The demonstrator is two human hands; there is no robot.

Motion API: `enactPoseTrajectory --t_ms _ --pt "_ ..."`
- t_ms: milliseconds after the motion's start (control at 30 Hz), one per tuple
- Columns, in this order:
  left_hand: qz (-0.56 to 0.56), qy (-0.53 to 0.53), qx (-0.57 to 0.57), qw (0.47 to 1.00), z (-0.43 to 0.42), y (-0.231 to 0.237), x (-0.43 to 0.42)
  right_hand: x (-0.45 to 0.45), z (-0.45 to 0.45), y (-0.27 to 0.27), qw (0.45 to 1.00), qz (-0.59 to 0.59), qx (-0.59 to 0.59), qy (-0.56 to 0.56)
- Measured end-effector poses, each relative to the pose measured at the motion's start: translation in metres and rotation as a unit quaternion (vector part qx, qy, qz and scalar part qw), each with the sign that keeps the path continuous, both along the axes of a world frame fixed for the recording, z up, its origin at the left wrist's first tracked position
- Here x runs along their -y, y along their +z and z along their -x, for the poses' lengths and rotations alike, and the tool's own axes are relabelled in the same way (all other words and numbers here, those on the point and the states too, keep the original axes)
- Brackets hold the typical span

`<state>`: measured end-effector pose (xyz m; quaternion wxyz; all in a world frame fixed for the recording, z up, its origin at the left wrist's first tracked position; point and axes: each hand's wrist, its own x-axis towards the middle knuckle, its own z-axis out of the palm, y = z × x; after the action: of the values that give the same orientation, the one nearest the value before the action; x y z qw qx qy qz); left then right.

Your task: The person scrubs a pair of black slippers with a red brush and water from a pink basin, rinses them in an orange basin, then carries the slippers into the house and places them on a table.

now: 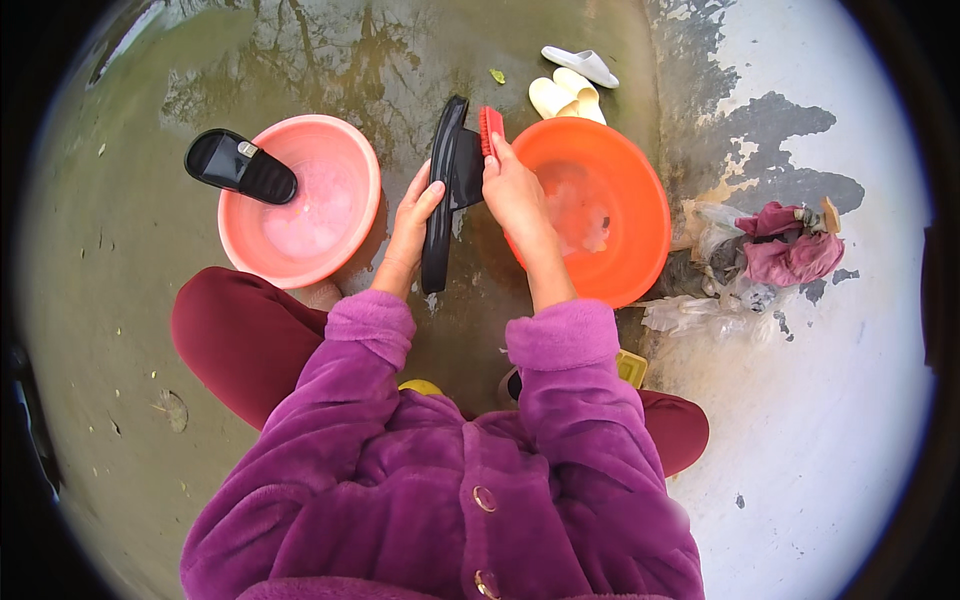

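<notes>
My left hand (414, 225) grips a black slide sandal (442, 202) by its sole, held on edge between the two basins. In my right hand (516, 187) is a red scrubbing brush (490, 129), its bristles facing the sandal's strap, close beside it; I cannot tell whether they touch. Another black slide sandal (241, 165) rests over the rim of the pink plastic basin (367, 176) on the left, its heel end inside. The orange plastic basin (646, 202), right of my right hand, holds some cloudy water.
Cream slippers (555, 97) and a grey slipper (583, 64) lie beyond the orange basin. Crumpled plastic bags (686, 315) and a pink cloth (799, 259) lie on the right against the peeling wall. A yellow plastic dish (631, 368) is near my right knee. The concrete ground is wet.
</notes>
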<state>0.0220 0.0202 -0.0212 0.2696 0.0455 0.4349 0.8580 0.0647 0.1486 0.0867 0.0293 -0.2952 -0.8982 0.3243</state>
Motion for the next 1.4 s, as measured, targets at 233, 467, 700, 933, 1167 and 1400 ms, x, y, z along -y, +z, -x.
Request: enactPoseTrajectory --t_ms 233,467,700,933,1167,1400 --pt "-0.032 -0.042 0.029 0.998 0.01 -0.001 0.013 -0.011 -0.042 -0.026 0.991 0.129 -0.027 0.03" --pt "-0.136 -0.073 0.183 0.971 0.001 0.013 0.019 -0.045 -0.051 -0.04 0.82 0.528 -0.09 -0.202" --pt "-0.202 -0.174 0.254 0.93 -0.011 0.01 0.007 -0.04 -0.055 -0.039 0.714 0.635 -0.255 -0.151" --pt "-0.065 -0.163 0.176 0.969 0.003 -0.008 0.007 -0.053 -0.049 -0.029 0.702 0.657 -0.251 -0.11" --pt "0.185 -0.108 0.111 0.97 0.012 -0.007 0.007 -0.042 -0.047 -0.026 0.787 0.488 -0.307 -0.222" --pt "0.214 -0.024 -0.039 0.976 -0.01 0.027 -0.006 -0.034 -0.046 -0.025 0.791 0.442 -0.351 -0.236"
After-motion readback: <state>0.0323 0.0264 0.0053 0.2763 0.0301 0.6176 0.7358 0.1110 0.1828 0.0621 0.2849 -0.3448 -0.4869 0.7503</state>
